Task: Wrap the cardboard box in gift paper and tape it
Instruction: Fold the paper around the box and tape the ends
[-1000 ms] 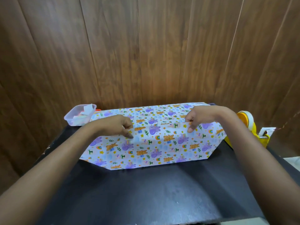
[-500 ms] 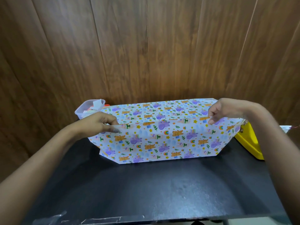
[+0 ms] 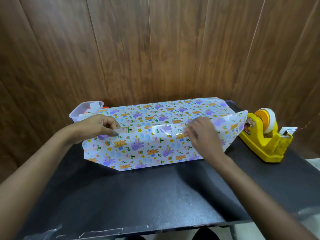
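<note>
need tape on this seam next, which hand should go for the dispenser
Likely the right hand: it is on the side of the yellow tape dispenser, while the left hand pinches the edge of the animal-printed gift paper and can hold it.

The cardboard box is wholly hidden under the gift paper (image 3: 149, 149). The right hand (image 3: 202, 135) is blurred; its hold cannot be told. At ten o'clock the tub (image 3: 76, 112) sits partly behind the left hand (image 3: 98, 126), contents too small to name.
</note>
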